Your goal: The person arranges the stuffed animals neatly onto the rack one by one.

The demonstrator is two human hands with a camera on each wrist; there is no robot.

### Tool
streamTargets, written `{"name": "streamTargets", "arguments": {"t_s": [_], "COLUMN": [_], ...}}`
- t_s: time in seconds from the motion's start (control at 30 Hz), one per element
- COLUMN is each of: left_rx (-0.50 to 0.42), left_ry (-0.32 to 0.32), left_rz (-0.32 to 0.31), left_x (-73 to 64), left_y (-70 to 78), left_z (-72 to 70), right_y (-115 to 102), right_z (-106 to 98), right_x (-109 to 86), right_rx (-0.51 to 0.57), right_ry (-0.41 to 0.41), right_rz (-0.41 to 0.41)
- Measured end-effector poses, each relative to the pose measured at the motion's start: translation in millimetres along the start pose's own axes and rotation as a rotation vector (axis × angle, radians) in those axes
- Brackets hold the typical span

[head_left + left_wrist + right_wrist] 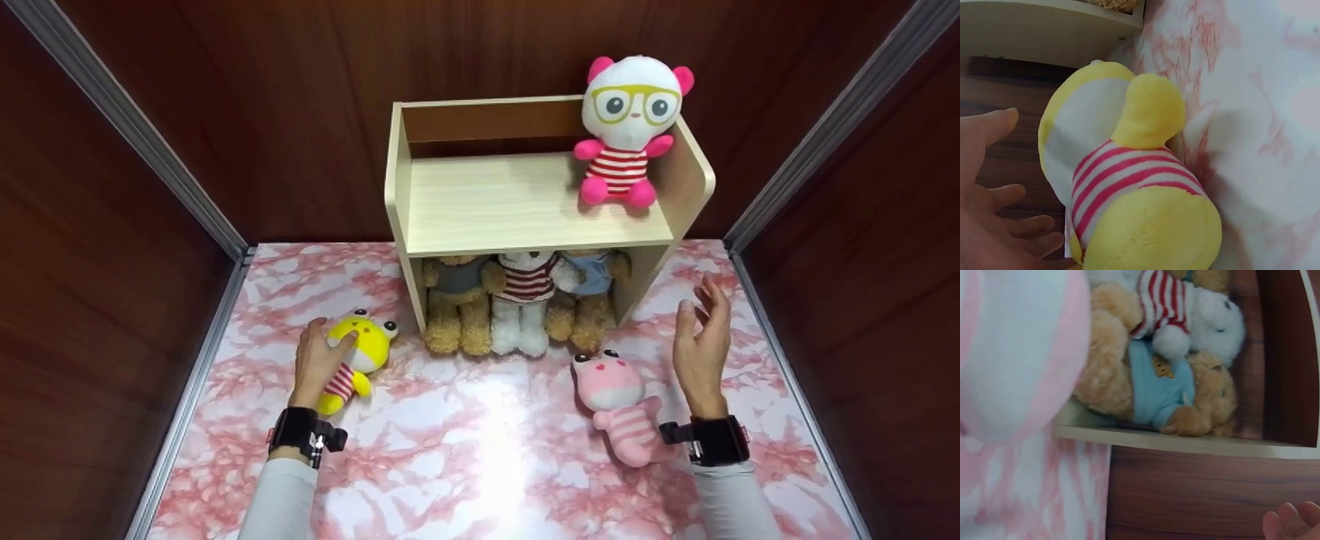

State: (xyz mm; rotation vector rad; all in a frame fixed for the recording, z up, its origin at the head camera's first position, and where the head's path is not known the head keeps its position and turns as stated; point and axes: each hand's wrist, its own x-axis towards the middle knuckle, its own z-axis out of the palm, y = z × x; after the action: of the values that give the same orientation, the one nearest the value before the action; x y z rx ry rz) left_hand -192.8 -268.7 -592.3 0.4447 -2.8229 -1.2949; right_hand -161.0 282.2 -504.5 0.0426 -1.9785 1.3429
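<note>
A yellow frog plush [365, 341] in a red-and-white striped outfit lies tilted on the table at the left. My left hand [321, 364] is at its left side, and the thumb overlaps its head in the head view. In the left wrist view, the left hand [994, 208] has its thumb and fingers spread beside the striped plush [1134, 169]; some fingertips are hidden near its side. My right hand [703, 341] is raised at the right, fingers loosely bent, holding nothing. A pink frog plush [611, 386] with a striped body lies to its left, apart from it.
A pale wooden two-tier shelf [495, 202] stands at the back. A panda plush [619, 165] with pink ears and yellow glasses sits on its upper right. Below are two brown bears [459, 300] and a white striped-shirt bear [525, 300]. Dark wooden walls [315, 112] surround the table [450, 435].
</note>
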Motion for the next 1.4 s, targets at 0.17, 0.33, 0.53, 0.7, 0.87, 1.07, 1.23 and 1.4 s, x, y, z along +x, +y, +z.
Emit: {"name": "streamTargets", "arguments": {"t_s": [0.17,0.33,0.53,0.7,0.87,1.07,1.23,1.4], "left_rx": [0.033,0.1,0.155,0.105,-0.074,-0.267,-0.359,-0.406], "left_ry": [-0.102,-0.172,-0.17,-0.129,-0.072,0.019,0.11,0.175], "left_rz": [-0.093,-0.156,-0.12,-0.115,-0.122,0.007,0.106,0.137], "left_x": [1.6,-0.3,1.7,-2.0,-15.3,-35.2,-48.6,-62.1], "left_y": [-10.2,-12.2,-9.4,-7.8,-0.9,22.8,50.9,70.3], "left_z": [2.1,4.6,7.7,8.6,6.5,8.0,14.9,22.5], "right_y": [6.0,9.5,13.6,14.0,11.7,5.0,-1.3,-3.7], "right_z": [-3.3,-5.1,-4.4,-3.1,-2.4,2.9,9.1,17.0], "right_x": [-6.6,-9.8,-10.8,-12.9,-14.3,-16.2,-20.6,-27.6], "right_rx": [-0.026,-0.059,-0.06,-0.054,-0.041,-0.013,-0.001,0.011], "right_ry": [-0.011,-0.022,-0.027,-0.027,-0.025,-0.03,-0.063,-0.09], "right_rz": [0.041,0.125,0.158,0.135,0.101,0.055,0.043,0.03]}}
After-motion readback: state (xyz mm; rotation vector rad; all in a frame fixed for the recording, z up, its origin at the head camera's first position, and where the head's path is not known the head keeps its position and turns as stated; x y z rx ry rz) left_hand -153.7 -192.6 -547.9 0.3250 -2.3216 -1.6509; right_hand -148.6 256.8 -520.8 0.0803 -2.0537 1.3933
